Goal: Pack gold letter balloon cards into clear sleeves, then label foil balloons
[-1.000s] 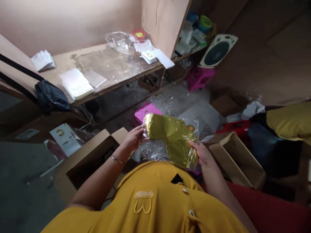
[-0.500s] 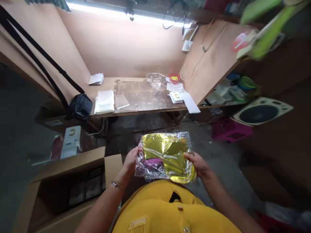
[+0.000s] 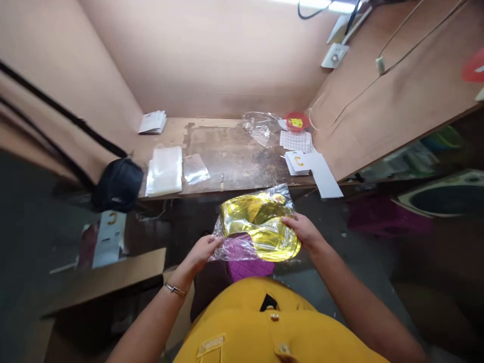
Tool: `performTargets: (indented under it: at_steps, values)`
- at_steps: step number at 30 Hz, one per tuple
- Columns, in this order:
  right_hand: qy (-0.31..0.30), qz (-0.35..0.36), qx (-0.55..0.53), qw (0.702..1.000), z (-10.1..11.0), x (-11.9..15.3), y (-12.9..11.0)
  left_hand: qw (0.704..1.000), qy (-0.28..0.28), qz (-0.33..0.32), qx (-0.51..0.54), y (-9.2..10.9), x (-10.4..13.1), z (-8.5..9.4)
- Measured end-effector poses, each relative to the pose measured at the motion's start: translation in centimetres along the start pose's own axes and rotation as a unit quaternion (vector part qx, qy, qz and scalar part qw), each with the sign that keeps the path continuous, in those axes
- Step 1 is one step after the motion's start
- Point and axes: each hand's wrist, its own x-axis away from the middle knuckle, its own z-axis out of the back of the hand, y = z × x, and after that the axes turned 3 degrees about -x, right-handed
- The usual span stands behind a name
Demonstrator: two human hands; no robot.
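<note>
Holding the bag (image 3: pixel 255 222) well calls for light, even pinches: the left hand (image 3: pixel 202 250) clamps its clear left edge, the right hand (image 3: pixel 305 231) its right side over gold foil (image 3: pixel 278 241), both well apart, above the stool (image 3: pixel 251 269), short of the table (image 3: pixel 227 151).

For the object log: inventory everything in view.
bagged foil: 1, gold, centre
desk: 1, brown, ahead
sleeve stack: 1, clear, desk left
card stack: 1, white, back left
loose plastic: 1, clear, desk back
container: 1, red, back right
gridded paper: unclear, white, before container
printed cards: unclear, white, desk right
shoulder bag: 1, black, left
box: 1, white, lower left
carton: 1, brown, lower left
socket: 1, white, right
light: 1, white, top
stools: 2, purple, below foil, right
shirt: 1, yellow, bottom
left hand, right hand: 2, bare, on foil
</note>
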Motion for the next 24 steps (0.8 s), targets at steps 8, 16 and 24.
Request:
performTargets:
  at_steps: [8, 16, 24]
  values:
    - [0.092, 0.075, -0.052, 0.992, -9.0, -8.9, -7.6, 0.999, -0.024, -0.023, -0.03, 13.5, -11.9, 7.3]
    - [0.075, 0.039, -0.044, 0.995, -11.0, -10.0, -10.2, 0.981, -0.155, 0.065, 0.098, 20.8, -15.7, 7.2]
    - [0.1, 0.087, 0.14, 0.981, -8.0, -18.6, -8.7, 0.986, -0.101, 0.022, 0.13, 21.1, -21.7, 4.1]
